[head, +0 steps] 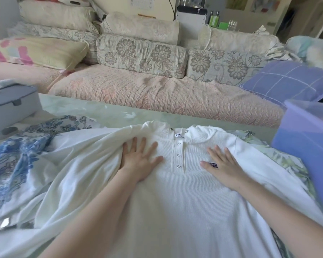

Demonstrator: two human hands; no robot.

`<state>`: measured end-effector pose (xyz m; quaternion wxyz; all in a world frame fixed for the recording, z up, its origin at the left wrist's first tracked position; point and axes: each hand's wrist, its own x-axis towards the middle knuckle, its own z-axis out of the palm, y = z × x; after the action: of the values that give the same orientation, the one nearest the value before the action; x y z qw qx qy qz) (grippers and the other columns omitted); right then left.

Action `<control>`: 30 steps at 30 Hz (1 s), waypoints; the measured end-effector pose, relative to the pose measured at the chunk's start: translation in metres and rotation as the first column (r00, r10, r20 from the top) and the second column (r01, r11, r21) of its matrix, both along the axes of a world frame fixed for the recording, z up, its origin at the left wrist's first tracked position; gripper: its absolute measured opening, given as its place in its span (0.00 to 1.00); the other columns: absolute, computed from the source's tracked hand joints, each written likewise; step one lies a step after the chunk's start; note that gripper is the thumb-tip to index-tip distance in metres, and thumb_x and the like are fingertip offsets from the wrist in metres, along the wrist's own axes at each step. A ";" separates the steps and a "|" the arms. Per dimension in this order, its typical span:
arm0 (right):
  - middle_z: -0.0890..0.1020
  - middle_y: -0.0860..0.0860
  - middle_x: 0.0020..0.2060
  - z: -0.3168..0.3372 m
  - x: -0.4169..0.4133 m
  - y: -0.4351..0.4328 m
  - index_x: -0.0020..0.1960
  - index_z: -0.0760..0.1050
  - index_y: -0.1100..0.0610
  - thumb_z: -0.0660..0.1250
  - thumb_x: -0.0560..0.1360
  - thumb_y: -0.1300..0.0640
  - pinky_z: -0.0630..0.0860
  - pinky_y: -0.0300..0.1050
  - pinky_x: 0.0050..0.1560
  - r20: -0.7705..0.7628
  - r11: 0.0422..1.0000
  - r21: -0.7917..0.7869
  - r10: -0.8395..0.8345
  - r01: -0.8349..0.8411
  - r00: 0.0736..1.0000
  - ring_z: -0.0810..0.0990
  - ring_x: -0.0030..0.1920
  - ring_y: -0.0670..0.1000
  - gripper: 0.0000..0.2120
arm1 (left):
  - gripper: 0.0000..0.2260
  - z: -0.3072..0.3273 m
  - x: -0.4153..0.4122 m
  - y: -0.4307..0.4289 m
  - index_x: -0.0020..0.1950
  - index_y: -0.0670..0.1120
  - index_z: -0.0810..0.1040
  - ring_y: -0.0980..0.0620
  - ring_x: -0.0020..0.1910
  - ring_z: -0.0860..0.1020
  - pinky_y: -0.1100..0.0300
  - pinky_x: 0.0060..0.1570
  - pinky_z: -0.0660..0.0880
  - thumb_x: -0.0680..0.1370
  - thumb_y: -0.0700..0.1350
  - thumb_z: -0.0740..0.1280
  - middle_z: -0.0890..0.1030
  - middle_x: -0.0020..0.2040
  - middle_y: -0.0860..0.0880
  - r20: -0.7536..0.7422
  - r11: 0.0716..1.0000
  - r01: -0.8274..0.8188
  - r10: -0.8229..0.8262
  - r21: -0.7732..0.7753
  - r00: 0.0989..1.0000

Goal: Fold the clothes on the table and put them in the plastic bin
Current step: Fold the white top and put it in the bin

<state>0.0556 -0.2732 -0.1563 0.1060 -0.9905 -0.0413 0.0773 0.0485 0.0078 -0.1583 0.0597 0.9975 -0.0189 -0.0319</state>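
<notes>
Presently left hand [140,161] and right hand [222,169] press flat, gripping nothing, smoothing the white shirt [175,202]; folding the sleeve [73,164] at nine o'clock probably follows.

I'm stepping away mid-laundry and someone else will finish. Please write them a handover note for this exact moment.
Left hand: open, flat on the white shirt, left of its snaps.
Right hand: open, flat on the shirt's chest by the logo patch.
Shirt: face up on the table, unfolded.
Blue floral garment: unfolded, at left.
Leaf-print garment: partly under the shirt, at right.
Purple plastic bin: right edge, inside not visible.
Done: nothing visibly folded.
Left: fold all three, bin them.
</notes>
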 end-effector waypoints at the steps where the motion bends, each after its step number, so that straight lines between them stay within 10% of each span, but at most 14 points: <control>1: 0.36 0.40 0.75 0.000 0.000 0.000 0.76 0.38 0.39 0.43 0.70 0.26 0.36 0.47 0.74 -0.009 1.000 0.002 -0.001 0.001 1.000 0.30 0.74 0.47 0.39 | 0.29 0.000 0.001 0.000 0.76 0.61 0.42 0.46 0.76 0.37 0.43 0.72 0.35 0.77 0.68 0.43 0.39 0.78 0.50 0.002 1.000 0.005 -0.005 -0.001 1.000; 5: 0.46 0.47 0.77 0.020 0.002 0.010 0.77 0.46 0.47 0.47 0.75 0.32 0.45 0.49 0.75 -0.004 0.999 -0.023 0.028 -0.028 1.000 0.42 0.76 0.52 0.36 | 0.30 -0.001 -0.003 -0.001 0.76 0.60 0.41 0.45 0.76 0.37 0.43 0.72 0.35 0.77 0.67 0.44 0.39 0.78 0.50 0.011 1.000 0.015 -0.015 -0.004 1.000; 9: 0.70 0.54 0.67 0.076 0.050 0.053 0.69 0.68 0.56 0.56 0.80 0.46 0.63 0.49 0.66 0.339 0.979 0.202 -0.037 -0.034 0.940 0.65 0.68 0.57 0.22 | 0.34 -0.006 -0.003 -0.003 0.76 0.61 0.42 0.45 0.76 0.37 0.43 0.72 0.35 0.72 0.71 0.37 0.40 0.78 0.50 0.045 1.000 -0.001 0.002 -0.014 0.999; 14: 0.72 0.59 0.66 0.091 0.133 0.100 0.69 0.67 0.62 0.59 0.80 0.50 0.70 0.50 0.63 0.072 0.980 0.197 -0.036 0.021 0.997 0.72 0.64 0.59 0.22 | 0.43 -0.011 -0.002 -0.003 0.75 0.62 0.42 0.46 0.76 0.37 0.44 0.71 0.34 0.60 0.69 0.27 0.41 0.78 0.52 0.100 0.999 -0.009 0.013 -0.039 0.995; 23: 0.75 0.54 0.38 0.075 0.155 0.091 0.44 0.77 0.64 0.71 0.73 0.51 0.68 0.42 0.41 -0.208 0.999 0.045 -0.006 0.016 0.978 0.72 0.41 0.53 0.15 | 0.28 -0.012 -0.003 -0.003 0.76 0.61 0.43 0.47 0.76 0.37 0.44 0.72 0.35 0.77 0.67 0.43 0.41 0.78 0.52 0.109 0.999 -0.027 0.030 -0.034 0.994; 27: 0.77 0.44 0.26 0.119 0.107 0.086 0.38 0.80 0.55 0.75 0.68 0.58 0.67 0.44 0.44 0.034 0.892 0.442 0.091 -0.097 0.995 0.72 0.31 0.47 0.04 | 0.30 -0.007 -0.002 -0.003 0.77 0.55 0.46 0.49 0.76 0.39 0.47 0.72 0.36 0.78 0.65 0.47 0.44 0.78 0.52 0.051 0.985 -0.017 0.026 -0.174 0.998; 30: 0.78 0.42 0.25 0.117 0.032 0.082 0.34 0.80 0.50 0.73 0.68 0.59 0.64 0.42 0.48 0.418 0.915 0.254 0.187 -0.312 0.889 0.72 0.32 0.44 0.06 | 0.28 0.016 -0.008 -0.008 0.73 0.46 0.62 0.48 0.73 0.59 0.55 0.69 0.55 0.76 0.57 0.54 0.62 0.74 0.45 0.060 0.723 -0.098 0.190 -0.684 0.980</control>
<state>0.0881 -0.1911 -0.0392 0.2413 -0.9425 -0.2017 -0.1130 0.0401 -0.0001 -0.1421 0.4195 0.9055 0.0447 0.0448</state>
